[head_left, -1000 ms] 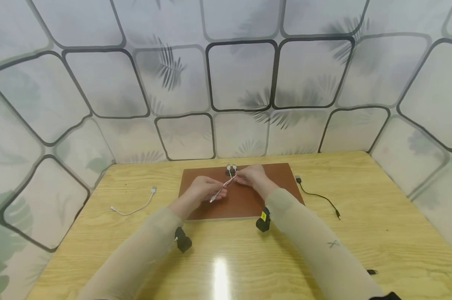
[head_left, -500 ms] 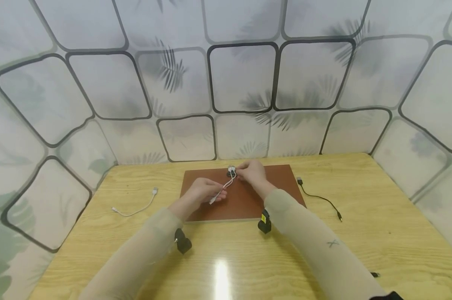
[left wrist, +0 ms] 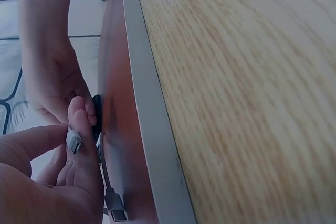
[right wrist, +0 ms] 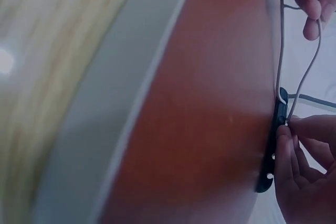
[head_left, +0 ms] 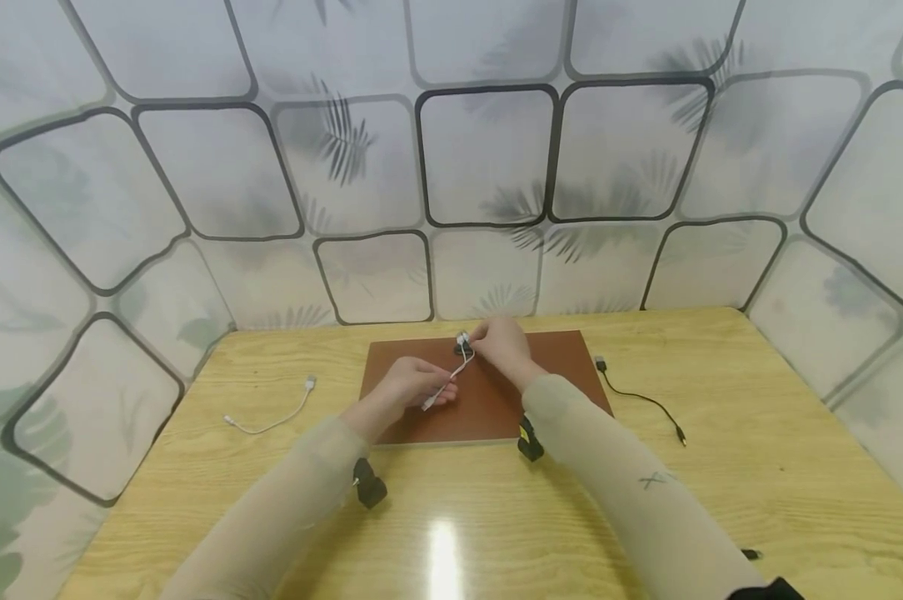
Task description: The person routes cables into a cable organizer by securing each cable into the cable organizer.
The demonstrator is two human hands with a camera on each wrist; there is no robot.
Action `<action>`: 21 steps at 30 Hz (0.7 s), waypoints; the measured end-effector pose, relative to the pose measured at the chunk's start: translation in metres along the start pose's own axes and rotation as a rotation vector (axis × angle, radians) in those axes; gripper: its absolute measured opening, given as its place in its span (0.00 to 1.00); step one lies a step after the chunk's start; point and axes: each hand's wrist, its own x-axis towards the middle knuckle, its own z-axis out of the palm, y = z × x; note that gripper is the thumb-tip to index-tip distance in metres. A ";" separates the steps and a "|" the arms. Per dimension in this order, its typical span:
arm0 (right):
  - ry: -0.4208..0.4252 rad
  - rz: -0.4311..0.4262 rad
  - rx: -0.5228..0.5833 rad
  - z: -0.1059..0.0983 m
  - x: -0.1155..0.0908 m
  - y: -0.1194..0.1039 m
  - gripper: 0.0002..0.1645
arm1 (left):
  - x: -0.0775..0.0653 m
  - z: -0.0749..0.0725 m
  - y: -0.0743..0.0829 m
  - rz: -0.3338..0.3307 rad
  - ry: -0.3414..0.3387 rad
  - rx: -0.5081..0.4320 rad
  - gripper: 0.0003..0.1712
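Observation:
My left hand (head_left: 410, 385) pinches a white charging cable (head_left: 462, 367) between thumb and fingers, close to its small plug (left wrist: 74, 141). That cable runs up to a black cable holder (right wrist: 266, 174) at the far edge of the brown board (head_left: 481, 408). My right hand (head_left: 502, 346) is at the holder, its thumb and fingertips pinching the cable right at one of the slots. A second pale cable (right wrist: 280, 40) passes into the holder beside it; its plug (left wrist: 115, 207) lies over the board in the left wrist view. White plugs (head_left: 462, 337) show behind the holder.
On the wooden table (head_left: 346, 550), a white cable (head_left: 279, 421) lies left of the board and a black cable (head_left: 639, 393) lies right. A small dark plug (head_left: 751, 553) shows near the right forearm. A patterned curtain (head_left: 481, 158) stands behind the table.
My right hand has shifted from the cable in front of the holder to the holder itself. The white plugs behind it have drawn closer together. My left hand keeps its pinch, almost in place.

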 end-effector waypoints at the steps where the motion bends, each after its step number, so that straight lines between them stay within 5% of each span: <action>1: -0.004 -0.004 -0.018 -0.001 0.000 0.000 0.09 | 0.001 0.000 0.000 0.002 -0.001 0.004 0.17; 21: -0.051 -0.058 -0.188 -0.005 0.006 -0.005 0.04 | -0.001 0.000 0.000 0.031 0.014 0.079 0.16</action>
